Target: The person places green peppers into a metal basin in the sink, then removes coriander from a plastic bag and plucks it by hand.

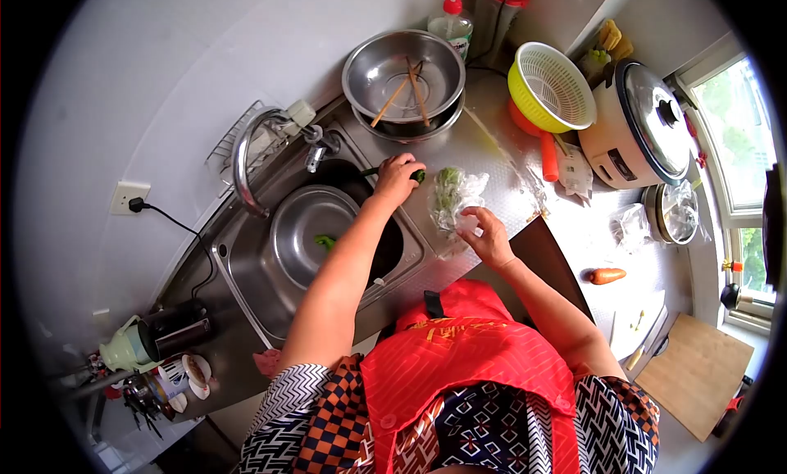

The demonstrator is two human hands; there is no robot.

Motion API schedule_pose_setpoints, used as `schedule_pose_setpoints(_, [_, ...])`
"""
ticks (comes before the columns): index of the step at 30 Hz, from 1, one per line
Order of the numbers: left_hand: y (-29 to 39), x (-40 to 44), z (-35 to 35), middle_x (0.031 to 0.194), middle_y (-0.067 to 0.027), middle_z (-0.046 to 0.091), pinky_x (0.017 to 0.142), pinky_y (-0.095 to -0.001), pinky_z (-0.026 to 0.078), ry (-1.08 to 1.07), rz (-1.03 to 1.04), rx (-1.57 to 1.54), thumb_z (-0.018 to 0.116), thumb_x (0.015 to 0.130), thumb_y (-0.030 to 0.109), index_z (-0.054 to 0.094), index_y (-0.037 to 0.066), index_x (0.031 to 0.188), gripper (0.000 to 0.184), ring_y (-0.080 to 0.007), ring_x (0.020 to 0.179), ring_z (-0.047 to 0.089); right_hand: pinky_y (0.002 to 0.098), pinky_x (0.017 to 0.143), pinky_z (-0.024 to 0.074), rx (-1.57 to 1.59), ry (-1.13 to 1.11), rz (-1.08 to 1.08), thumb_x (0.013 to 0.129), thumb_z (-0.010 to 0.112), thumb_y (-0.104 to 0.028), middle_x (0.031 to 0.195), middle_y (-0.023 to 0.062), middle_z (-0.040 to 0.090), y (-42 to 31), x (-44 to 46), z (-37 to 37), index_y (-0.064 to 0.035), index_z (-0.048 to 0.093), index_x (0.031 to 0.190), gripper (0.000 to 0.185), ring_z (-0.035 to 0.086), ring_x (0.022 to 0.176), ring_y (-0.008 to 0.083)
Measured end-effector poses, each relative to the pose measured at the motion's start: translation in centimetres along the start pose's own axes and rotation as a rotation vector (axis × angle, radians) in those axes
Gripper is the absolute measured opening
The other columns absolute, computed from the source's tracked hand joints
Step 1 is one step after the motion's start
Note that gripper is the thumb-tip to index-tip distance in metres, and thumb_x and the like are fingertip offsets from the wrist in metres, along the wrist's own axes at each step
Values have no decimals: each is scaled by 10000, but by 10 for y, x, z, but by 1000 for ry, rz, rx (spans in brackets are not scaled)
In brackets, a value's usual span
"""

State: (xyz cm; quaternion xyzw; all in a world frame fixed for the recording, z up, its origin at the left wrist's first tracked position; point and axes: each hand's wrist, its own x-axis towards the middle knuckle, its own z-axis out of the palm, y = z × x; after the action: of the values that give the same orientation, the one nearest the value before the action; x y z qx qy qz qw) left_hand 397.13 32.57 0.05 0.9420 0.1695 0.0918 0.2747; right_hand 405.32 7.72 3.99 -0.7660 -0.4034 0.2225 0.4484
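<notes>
My left hand (398, 180) is closed around a long dark green vegetable (419, 176) at the sink's right edge; one end shows past my fingers, and its kind is unclear. On the steel counter to the right lies a clear plastic bag (471, 189) with green vegetables (448, 187) inside. The fingers of my right hand (489, 238) pinch the near edge of this bag. Below my left forearm, a steel basin (307, 208) sits in the sink (246, 281), with a bright green piece of vegetable (325, 241) in it.
Chopsticks (416, 93) lie across stacked steel bowls (358, 72) behind the sink. A faucet (242, 167) arches over it. Rightward are a yellow-green colander (529, 93), a rice cooker (619, 142), a carrot (607, 276), a knife (635, 358) and a wooden board (697, 376).
</notes>
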Motion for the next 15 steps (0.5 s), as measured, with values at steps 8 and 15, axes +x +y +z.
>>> schedule_pose_setpoints(8, [17,-27,-40,920,-28,641,791,-229,447,69,-161,-642,695,712,-4,624,23,1011,308,-102,855,584,351,698,480,-4,-88,-155,739,676,-62,969,137,601,-12,0,-14,-101,594,1048,322,591,852,292])
schedule_pose_setpoints(15, [35,-86,-58,908,27,609,792,-201,442,124,-269,-995,662,774,-10,626,24,1027,257,-59,851,544,291,625,462,186,-82,-96,739,627,17,837,98,614,-51,9,22,-82,631,981,262,570,689,210])
